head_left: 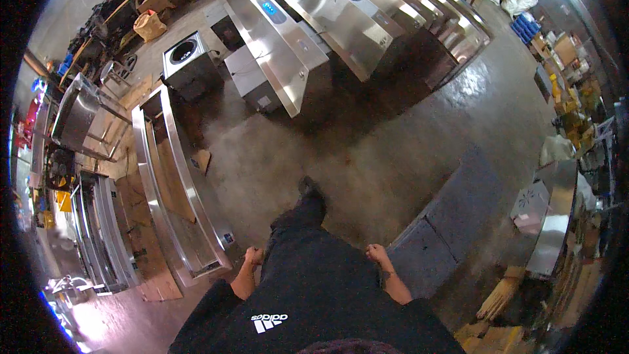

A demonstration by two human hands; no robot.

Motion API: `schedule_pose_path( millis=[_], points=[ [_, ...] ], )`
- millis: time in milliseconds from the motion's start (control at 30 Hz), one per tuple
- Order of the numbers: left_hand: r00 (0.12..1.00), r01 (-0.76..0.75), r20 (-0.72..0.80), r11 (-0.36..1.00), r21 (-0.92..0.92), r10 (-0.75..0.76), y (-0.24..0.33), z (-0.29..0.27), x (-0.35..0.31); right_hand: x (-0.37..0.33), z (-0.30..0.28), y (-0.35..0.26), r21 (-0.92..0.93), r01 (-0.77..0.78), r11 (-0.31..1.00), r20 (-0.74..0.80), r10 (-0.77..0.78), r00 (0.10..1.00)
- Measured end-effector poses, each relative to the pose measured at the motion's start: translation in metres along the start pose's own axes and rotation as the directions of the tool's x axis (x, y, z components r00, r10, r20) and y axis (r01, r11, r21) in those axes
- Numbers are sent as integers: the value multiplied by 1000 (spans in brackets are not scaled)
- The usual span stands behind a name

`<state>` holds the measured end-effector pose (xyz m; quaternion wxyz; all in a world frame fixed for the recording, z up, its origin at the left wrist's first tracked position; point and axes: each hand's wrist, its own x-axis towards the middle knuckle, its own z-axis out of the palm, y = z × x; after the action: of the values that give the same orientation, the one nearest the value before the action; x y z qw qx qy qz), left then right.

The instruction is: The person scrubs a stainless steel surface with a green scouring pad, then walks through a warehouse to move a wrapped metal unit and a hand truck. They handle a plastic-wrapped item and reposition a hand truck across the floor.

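My left hand (254,255) hangs beside my body with its fingers curled in; nothing shows in it. Closest to it is a long stainless steel frame (208,236) lying on the floor to the left, apart from the hand. My right hand (376,254) is held at my other side, also loosely closed, and no object shows in it. A flat dark grey panel (426,249) lies on the floor to the right of that hand, without contact. One dark shoe (309,188) is stepping out in front of me.
Large stainless steel hoods (275,46) stand in a row ahead, with pointed corners facing me. A boxy unit with a round opening (187,59) sits ahead left. Steel racks (105,229) line the left; a steel cabinet (553,223) and cartons stand right. Concrete floor (367,164) stretches between.
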<state>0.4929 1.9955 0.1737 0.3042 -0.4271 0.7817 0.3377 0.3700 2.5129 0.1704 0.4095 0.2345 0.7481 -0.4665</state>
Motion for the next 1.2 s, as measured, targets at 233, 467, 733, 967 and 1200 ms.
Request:
schedule_pose_path(
  millis=[233, 467, 733, 967, 1200],
  points=[
    [991, -130, -45, 990, -59, 127, 109, -62, 99, 87, -54, -114, -252, 158, 955, -111, -190, 975],
    [901, -431, -281, 766, -477, 332, 382, -178, 155, 224, -100, -316, -43, 193, 980, 30, -191, 981],
    [928, -310, -211, 326, -893, 306, 550, -184, 159, 284, -82, -636, 110, 340, 934, 237, -357, 904],
    [974, 223, 225, 198, -954, -15, 626, -142, 166, 341, -46, -760, -129, 610, 782, 258, -567, 782],
    [930, 359, 361, 46, -932, 70, 673, -148, 160, 302, -29, -787, -69, 316, 946, 446, -254, 858]
  ],
)
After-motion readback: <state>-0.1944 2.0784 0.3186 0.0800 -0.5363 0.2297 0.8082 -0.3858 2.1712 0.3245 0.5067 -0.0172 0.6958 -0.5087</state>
